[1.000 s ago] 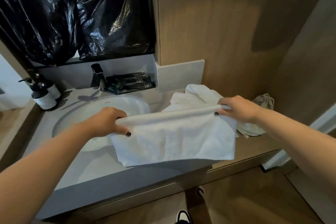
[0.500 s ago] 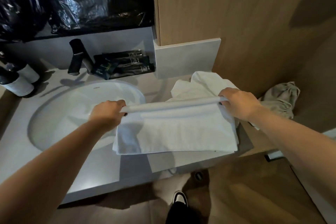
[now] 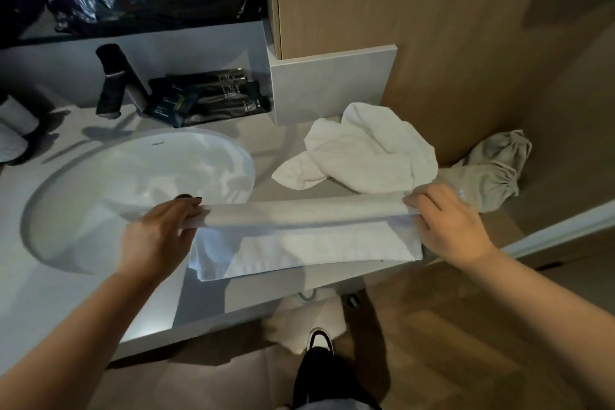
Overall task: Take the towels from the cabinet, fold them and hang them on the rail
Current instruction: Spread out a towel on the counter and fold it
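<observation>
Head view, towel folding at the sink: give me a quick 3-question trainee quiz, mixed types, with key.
1. True or false: both the left hand and the right hand hold the folded towel.
2. Multiple choice: where does the crumpled towel lie? A) in the sink B) on the counter, right of the sink C) on the floor
3. Fill in: the grey cloth bag lies to the ___ of the crumpled towel.

Key
1. True: each hand grips one end of the folded top edge.
2. B: it lies on the counter, right of the sink.
3. right
</observation>
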